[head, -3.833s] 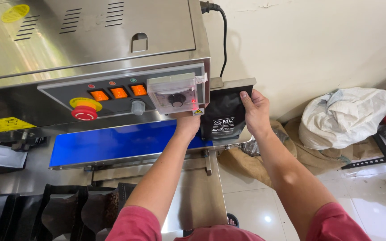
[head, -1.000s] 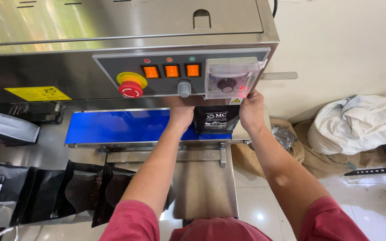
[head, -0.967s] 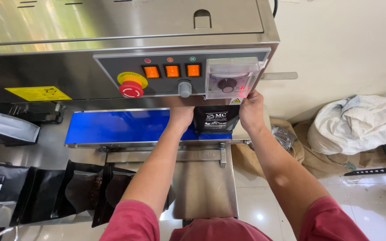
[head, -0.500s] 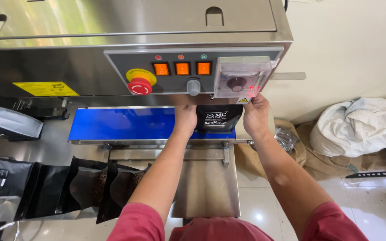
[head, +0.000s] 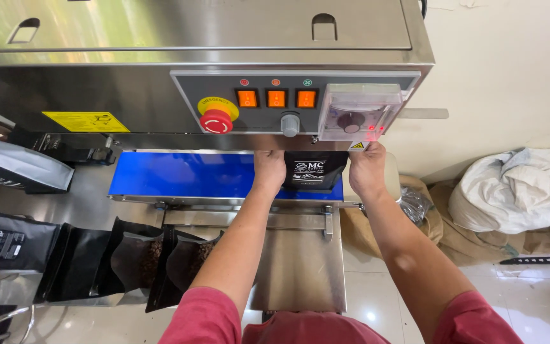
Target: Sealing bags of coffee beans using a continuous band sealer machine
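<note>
A black pouch with a white logo (head: pixel 313 171) stands upright on the blue conveyor belt (head: pixel 179 175) of a steel sealing machine (head: pixel 160 76), its top tucked under the machine's front edge. My left hand (head: pixel 268 169) grips the pouch's left side. My right hand (head: pixel 366 169) grips its right side, at the belt's right end. Both arms reach forward in red sleeves.
The control panel (head: pixel 288 105) carries a red stop button, three lit orange switches, a knob and a dial. Several open black pouches (head: pixel 141 258) stand at lower left. A sealed grey bag (head: pixel 14 169) lies at the left. White sack (head: pixel 517 188) and brown paper bags on the floor, right.
Both hands have carried the pouch from beside the machine's right end onto the belt under the front edge. In the last second the hands barely move; the camera has shifted.
</note>
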